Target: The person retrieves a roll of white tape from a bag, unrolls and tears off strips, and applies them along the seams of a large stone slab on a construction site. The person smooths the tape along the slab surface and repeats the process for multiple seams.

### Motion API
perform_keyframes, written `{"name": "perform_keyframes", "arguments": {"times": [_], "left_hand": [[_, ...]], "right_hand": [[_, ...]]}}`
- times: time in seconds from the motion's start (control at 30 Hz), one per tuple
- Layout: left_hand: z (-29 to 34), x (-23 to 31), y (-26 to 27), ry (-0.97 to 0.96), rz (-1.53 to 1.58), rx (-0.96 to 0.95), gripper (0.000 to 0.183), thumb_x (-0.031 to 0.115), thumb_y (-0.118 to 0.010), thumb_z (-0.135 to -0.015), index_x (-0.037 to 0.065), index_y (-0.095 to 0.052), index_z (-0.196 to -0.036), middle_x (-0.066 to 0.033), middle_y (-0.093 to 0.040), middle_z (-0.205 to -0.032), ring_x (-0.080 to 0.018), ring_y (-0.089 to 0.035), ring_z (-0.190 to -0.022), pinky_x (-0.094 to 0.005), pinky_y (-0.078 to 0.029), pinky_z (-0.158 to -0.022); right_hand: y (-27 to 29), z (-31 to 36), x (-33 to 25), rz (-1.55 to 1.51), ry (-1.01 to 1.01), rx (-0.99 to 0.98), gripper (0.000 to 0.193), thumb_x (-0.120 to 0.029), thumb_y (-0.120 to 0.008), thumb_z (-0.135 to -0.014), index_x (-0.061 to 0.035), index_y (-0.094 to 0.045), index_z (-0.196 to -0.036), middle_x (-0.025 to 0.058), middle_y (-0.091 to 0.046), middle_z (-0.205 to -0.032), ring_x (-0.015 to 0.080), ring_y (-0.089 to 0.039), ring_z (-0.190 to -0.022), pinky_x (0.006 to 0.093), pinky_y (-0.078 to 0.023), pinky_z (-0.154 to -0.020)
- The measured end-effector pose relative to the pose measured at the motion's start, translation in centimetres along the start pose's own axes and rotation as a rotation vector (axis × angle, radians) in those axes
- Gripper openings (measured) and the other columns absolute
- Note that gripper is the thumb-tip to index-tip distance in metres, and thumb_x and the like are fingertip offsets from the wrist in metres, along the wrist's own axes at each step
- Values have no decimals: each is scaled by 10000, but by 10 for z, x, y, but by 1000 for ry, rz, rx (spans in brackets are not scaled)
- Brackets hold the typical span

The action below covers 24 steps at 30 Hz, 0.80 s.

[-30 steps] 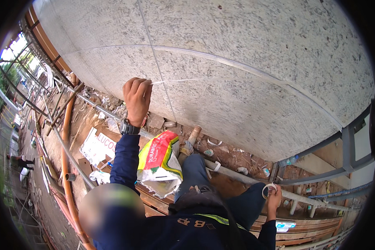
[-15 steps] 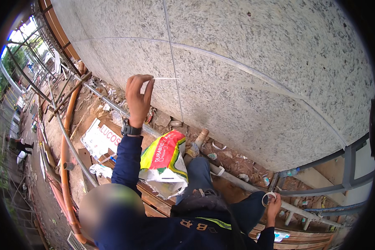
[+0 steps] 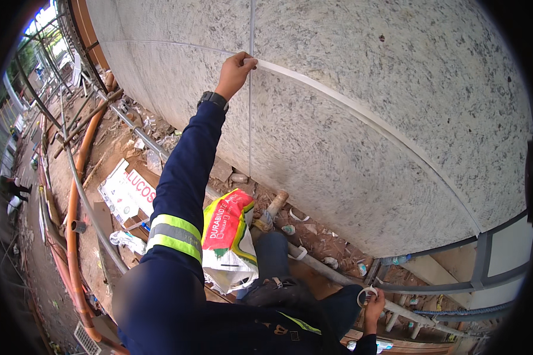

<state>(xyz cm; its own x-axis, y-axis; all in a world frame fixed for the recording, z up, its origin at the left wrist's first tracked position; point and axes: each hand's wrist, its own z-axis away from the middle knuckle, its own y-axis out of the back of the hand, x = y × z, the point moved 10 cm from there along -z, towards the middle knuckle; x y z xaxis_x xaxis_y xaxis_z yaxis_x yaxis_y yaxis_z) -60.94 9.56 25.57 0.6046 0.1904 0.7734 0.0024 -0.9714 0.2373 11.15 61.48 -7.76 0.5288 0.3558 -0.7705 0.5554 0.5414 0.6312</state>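
Note:
My left hand (image 3: 236, 74), with a dark watch at its wrist, is raised to the speckled grey wall panel (image 3: 337, 148). Its fingers pinch the end of a white tape strip (image 3: 302, 78) close to where two joint lines cross. From there the strip runs right along the curved horizontal joint. Low at the right, my right hand (image 3: 373, 307) grips a roll of tape (image 3: 366, 297) by its side, well away from the wall. Between my arms, a white, red and yellow printed bag (image 3: 228, 236) stands open near my knee.
A grey metal pipe (image 3: 331, 273) passes along the wall's foot, above rubble-strewn ground. Orange pipe (image 3: 73, 219) and scaffold poles (image 3: 65, 118) stand left. A printed white board (image 3: 127, 190) lies on the dirt. Grey metal framing (image 3: 482, 260) borders the wall at right.
My left hand has moved up and right with the strip's end, from below the horizontal joint onto it. The strip now lies along the joint line. My right hand still holds the roll, slightly lower.

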Motion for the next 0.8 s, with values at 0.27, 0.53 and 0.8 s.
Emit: {"name": "perform_keyframes", "arguments": {"times": [0.27, 0.53, 0.8], "left_hand": [[-3, -19, -10, -42, -44, 229, 255, 266, -709, -929, 12, -701, -944, -74, -651, -717, -185, -592, -657, -353, -469, -644], [14, 3, -5, -164, -180, 390, 308, 335, -677, -958, 29, -695, -978, -135, -690, -795, -304, -644, -718, -407, -501, -684], [16, 7, -4, -234, -189, 410, 308, 365, -656, -980, 63, -696, -1027, -137, -706, -832, -330, -662, -752, -430, -520, -700]], "right_hand": [[-14, -6, -6, 70, 17, -76, 258, 43, -444, -959, 2, -634, -1129, 94, -708, -960, 152, -657, -786, 315, -518, -721], [-26, 2, -17, 155, 81, -112, 283, 32, -465, -964, 4, -654, -1174, 128, -741, -955, 196, -711, -822, 339, -558, -765], [-52, -12, -141, 414, 377, -162, 268, -8, -484, -955, -1, -671, -1147, 190, -695, -1018, 331, -697, -871, 392, -545, -804]]}}
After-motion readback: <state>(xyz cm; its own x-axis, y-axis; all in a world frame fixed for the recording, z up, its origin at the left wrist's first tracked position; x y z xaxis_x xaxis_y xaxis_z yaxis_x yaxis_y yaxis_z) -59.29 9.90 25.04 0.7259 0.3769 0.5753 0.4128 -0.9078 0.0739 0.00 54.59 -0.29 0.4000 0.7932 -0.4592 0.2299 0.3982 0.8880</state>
